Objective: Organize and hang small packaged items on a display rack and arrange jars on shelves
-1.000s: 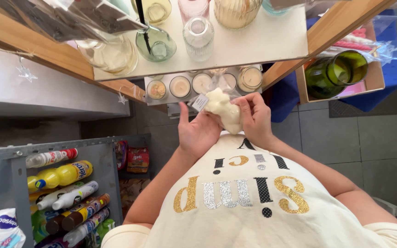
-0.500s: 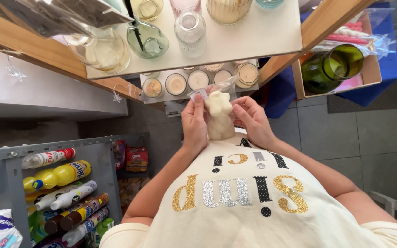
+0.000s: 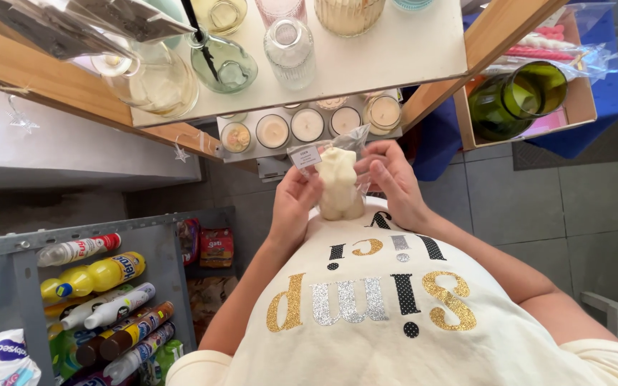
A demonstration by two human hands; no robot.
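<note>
The setting was a small shop corner with a grey tiled floor, a pale wooden shelving unit and a grey metal rack (image 3: 26, 286) of stock.

Nearest the camera, the person's cream shirt filled the lower view. Just beyond it both hands met at chest height. The left hand (image 3: 296, 204) gripped the side of a cream wax candle moulded as a torso (image 3: 338, 182), fingers closed on it. The right hand (image 3: 389, 179) pinched the clear plastic wrapper (image 3: 355, 139) on the other side, which carried a small white label (image 3: 305, 156). The wrapper appeared to lie loose and open around the figure, its top crumpled; judged from this, the bagging was partly done and the closing was not.

To the left and lower, the metal rack held yellow and white plastic bottles (image 3: 98, 275) laid on their sides. Beyond the hands, a row of small round glass jar candles (image 3: 307, 125) stood on a lower shelf, directly behind the held piece. Above that, the white shelf (image 3: 395, 53) carried a green glass vase (image 3: 224, 66), a ribbed clear jar (image 3: 290, 44) and a large clear jug (image 3: 155, 78). Far right, a dark green glass bottle (image 3: 516, 100) lay in a cardboard box. Nothing stood between the hands and the shelves.
</note>
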